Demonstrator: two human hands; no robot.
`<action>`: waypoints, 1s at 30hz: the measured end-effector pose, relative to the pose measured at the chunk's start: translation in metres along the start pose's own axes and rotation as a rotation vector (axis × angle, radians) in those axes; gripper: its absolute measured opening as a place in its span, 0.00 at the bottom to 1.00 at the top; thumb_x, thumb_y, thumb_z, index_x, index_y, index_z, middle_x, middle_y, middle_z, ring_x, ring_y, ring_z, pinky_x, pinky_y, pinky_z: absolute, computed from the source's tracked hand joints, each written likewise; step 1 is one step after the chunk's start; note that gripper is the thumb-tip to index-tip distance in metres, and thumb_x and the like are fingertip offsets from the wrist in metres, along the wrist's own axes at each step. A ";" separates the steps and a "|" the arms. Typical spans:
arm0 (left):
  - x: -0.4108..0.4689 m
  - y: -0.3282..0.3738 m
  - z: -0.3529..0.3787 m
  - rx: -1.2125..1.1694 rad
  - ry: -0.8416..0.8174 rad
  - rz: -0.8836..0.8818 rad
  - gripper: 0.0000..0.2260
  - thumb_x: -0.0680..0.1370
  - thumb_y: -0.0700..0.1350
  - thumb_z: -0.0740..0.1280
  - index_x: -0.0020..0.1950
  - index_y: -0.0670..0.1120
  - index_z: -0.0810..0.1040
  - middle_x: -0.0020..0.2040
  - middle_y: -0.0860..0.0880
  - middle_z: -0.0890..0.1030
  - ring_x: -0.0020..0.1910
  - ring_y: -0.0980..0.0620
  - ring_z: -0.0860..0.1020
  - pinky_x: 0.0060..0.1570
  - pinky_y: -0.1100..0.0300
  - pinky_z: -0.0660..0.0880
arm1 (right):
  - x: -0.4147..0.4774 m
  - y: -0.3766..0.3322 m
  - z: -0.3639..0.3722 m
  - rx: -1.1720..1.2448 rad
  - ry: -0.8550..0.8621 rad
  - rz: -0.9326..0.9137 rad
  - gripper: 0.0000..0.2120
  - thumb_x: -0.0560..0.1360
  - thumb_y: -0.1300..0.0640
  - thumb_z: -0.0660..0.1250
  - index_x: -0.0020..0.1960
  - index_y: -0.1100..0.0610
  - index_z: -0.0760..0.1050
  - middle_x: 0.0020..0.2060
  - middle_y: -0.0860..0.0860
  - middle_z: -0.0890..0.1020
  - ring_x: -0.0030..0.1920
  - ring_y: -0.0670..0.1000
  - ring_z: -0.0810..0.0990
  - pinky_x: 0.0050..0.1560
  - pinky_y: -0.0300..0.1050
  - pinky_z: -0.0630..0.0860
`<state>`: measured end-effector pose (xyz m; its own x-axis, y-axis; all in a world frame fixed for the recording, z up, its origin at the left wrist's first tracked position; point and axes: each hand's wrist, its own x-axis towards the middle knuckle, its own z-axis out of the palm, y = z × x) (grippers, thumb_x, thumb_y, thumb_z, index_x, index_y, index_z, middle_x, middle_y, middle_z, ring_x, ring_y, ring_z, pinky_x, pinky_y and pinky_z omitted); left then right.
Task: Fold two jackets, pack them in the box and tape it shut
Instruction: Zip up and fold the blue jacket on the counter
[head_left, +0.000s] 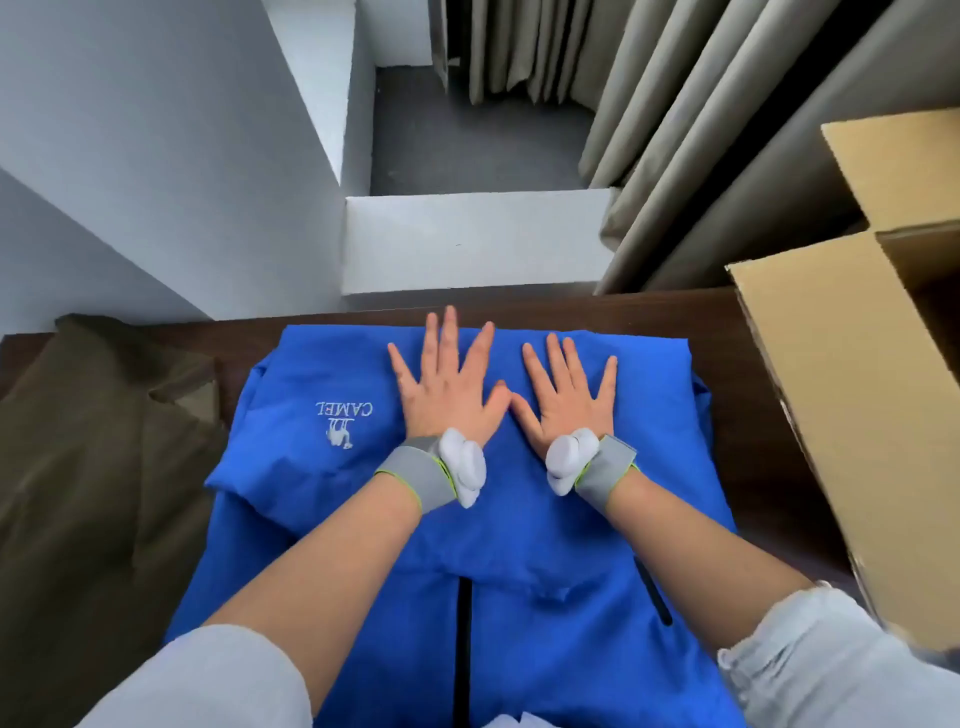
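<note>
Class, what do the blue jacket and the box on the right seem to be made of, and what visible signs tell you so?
Blue jacket: probably a thin synthetic woven shell, such as nylon or polyester; smooth, faint sheen, soft creases.
Box: corrugated cardboard, matte tan-brown, with stiff flat flaps and thick cut edges.

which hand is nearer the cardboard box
Right. The right hand lies flat on the blue jacket on the side toward the cardboard box; the left hand lies farther away.

Bare hands, wrist straps, rolled sleeves.
We see grey wristbands (423, 475) with lime edging, white bundled attachments (464, 464) on both, pale sleeves (208, 680) at lower frame corners.
</note>
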<state>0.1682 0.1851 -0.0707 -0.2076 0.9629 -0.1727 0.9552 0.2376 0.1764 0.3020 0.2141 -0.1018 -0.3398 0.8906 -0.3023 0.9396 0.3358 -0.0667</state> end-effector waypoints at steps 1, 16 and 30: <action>-0.001 0.018 0.004 0.026 0.011 0.129 0.28 0.78 0.58 0.49 0.77 0.58 0.46 0.78 0.48 0.42 0.77 0.48 0.41 0.70 0.36 0.36 | -0.009 0.014 0.004 -0.035 0.014 0.056 0.40 0.69 0.36 0.29 0.77 0.49 0.45 0.77 0.52 0.47 0.77 0.51 0.45 0.67 0.59 0.26; -0.019 0.002 0.026 0.208 -0.059 0.348 0.26 0.74 0.61 0.52 0.69 0.55 0.71 0.72 0.47 0.68 0.72 0.45 0.67 0.69 0.36 0.52 | 0.006 0.004 -0.030 0.255 0.186 0.262 0.27 0.79 0.51 0.55 0.77 0.53 0.52 0.77 0.50 0.51 0.77 0.49 0.45 0.72 0.64 0.43; 0.005 0.085 0.045 0.218 -0.214 0.463 0.34 0.77 0.64 0.47 0.78 0.50 0.44 0.78 0.43 0.45 0.77 0.43 0.43 0.68 0.37 0.32 | 0.001 0.089 -0.052 0.899 -0.110 1.008 0.33 0.78 0.35 0.47 0.71 0.58 0.66 0.67 0.57 0.71 0.66 0.57 0.70 0.65 0.44 0.63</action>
<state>0.2577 0.2043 -0.0997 0.2704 0.9074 -0.3217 0.9627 -0.2585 0.0799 0.3826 0.2609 -0.0590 0.4722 0.5855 -0.6589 0.4925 -0.7952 -0.3537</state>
